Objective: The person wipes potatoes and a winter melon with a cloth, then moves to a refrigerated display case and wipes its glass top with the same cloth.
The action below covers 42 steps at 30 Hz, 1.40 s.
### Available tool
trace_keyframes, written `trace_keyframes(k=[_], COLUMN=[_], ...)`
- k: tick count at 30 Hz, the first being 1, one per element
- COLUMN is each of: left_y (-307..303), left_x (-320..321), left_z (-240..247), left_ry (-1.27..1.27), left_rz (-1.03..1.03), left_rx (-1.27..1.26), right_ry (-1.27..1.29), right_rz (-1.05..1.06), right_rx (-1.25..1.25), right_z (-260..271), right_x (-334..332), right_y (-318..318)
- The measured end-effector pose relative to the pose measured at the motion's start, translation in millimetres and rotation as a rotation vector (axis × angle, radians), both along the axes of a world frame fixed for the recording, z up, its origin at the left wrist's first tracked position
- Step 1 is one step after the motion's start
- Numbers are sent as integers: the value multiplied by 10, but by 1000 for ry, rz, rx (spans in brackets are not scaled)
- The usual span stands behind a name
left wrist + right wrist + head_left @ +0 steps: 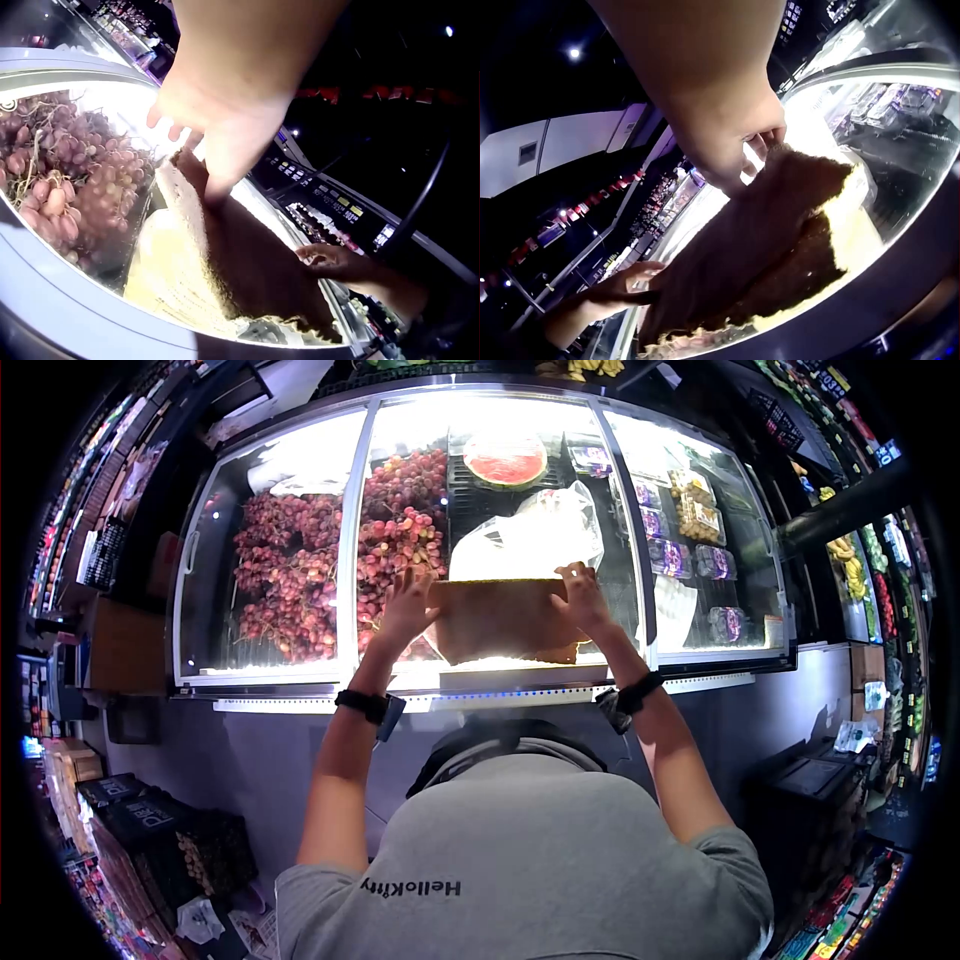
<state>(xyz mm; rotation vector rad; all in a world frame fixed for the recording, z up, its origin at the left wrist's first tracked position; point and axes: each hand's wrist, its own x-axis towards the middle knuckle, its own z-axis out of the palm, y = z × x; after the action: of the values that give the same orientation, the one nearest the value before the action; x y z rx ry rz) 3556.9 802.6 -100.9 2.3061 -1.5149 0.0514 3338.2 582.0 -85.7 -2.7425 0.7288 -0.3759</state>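
A brown sheet of cardboard (505, 622) with torn, ragged edges spans the gap between both hands, over the front of a lit display case. My left hand (408, 606) grips its left end, thumb (222, 169) on the near face and fingers towards the far side. At the right end my right hand (585, 601) pinches it in the same way; its curled fingers show behind the edge in the right wrist view. Right behind the cardboard lies a clear plastic bag (575, 525) with bright white contents. Red grapes (400, 540) lie heaped beside the left hand.
A wrapped cut watermelon (505, 460) sits farther back in the case. More grapes (290, 575) fill the left section; purple-labelled packs (668, 558) stand at the right. Metal dividers (352, 540) split the case, and a white front rail (480, 700) edges it.
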Motion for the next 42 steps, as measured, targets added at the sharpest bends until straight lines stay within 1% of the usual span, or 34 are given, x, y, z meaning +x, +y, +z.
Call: trace_keyframes(k=[1, 3, 4, 5, 6, 7, 8, 10, 11, 12, 13, 14, 15, 16, 17, 18, 20, 22, 23, 24, 26, 28, 30, 31, 32, 33, 34, 35, 36, 37, 38, 39, 41, 42], left_y=[-17, -97, -88, -85, -93, -117, -142, -179, -205, -174, -103, -49, -42, -32, -25, 57, 193, 299, 327, 310, 244, 72, -180, -345, -517, -631, -699, -769, -821, -814, -817, -773, -668, -602], left_x=[66, 184, 196, 122, 125, 165, 213, 305, 423, 336, 234, 150, 184, 253, 287, 164, -24, -176, -219, -218, -233, -232, -250, -254, -267, -283, -301, -300, -279, -263, -340, -377, -398, -413], left_z=[11, 19, -4, 168, 236, 324, 437, 782, 803, 1047, 1287, 1450, 1339, 1134, 1025, 1055, 818, 705, 675, 657, 630, 596, 532, 501, 447, 365, 279, 167, 33, -161, -51, -6, 67, 103], left_ry=[91, 126, 172, 311, 340, 345, 352, 122, 120, -137, -242, -346, -348, -336, -323, -216, -153, 62, 86, 89, 244, 206, 61, 58, -9, -73, -71, -6, 60, 2, 43, 39, 13, 51], left_rz=[-33, -74, -121, -101, -70, -52, -35, -17, -29, -85, -100, -112, -109, -158, -208, -164, -184, -164, -136, -139, -45, -58, -77, -72, 30, 133, 140, 196, 251, 263, 318, 313, 300, 305], left_rx=[-31, -22, -6, -109, -137, -174, -211, -163, -315, -433, -416, -397, -399, -380, -361, -123, -15, 78, 0, 2, -61, -99, -187, -190, -116, -42, -44, 82, 206, 165, 258, 288, 352, 363], right_ry=[-12, 183, 183, 119, 53, 12, -18, -201, -274, -346, -426, -428, -438, -446, -432, -301, -181, -132, -121, -119, -146, -146, -237, -138, -138, -123, -109, 63, -15, 52, 117, 109, 112, 82], right_rz=[5, 32, 37, 68, 99, 56, 121, 220, 219, 219, 204, 207, 230, 251, 251, 200, 275, 264, 253, 250, 230, 228, 201, 200, 205, 146, 87, 45, 88, 50, 10, 13, 109, 116], right_rx=[-2, 7, 10, 54, 96, 243, 303, 281, 254, 227, 202, 200, 49, -101, -42, 0, -24, -22, 17, 19, 128, 139, 73, 73, 72, -85, -243, -215, -176, -260, -346, -354, -266, -290], right_z=[8, 235, 229, 222, 229, 252, 373, 627, 753, 931, 1099, 1091, 1058, 1004, 867, 757, 464, 271, 225, 196, 191, 253, 244, 205, 154, 87, 23, -144, -381, -446, -463, -414, -367, -357], right_x=[-3, -39, -53, -45, -19, 10, 19, 49, 66, 79, 43, 25, 5, -12, -35, -105, -263, -405, -438, -443, -394, -231, 14, 153, 280, 402, 487, 546, 537, 548, 558, 552, 433, 380], right_y=[-13, 41, 31, -20, -96, -187, -254, -355, -374, -340, -270, -272, -288, -291, -269, -221, -151, -10, 24, 7, -8, -1, -7, -32, -11, 24, 47, 25, -53, -32, -10, -31, -19, -1])
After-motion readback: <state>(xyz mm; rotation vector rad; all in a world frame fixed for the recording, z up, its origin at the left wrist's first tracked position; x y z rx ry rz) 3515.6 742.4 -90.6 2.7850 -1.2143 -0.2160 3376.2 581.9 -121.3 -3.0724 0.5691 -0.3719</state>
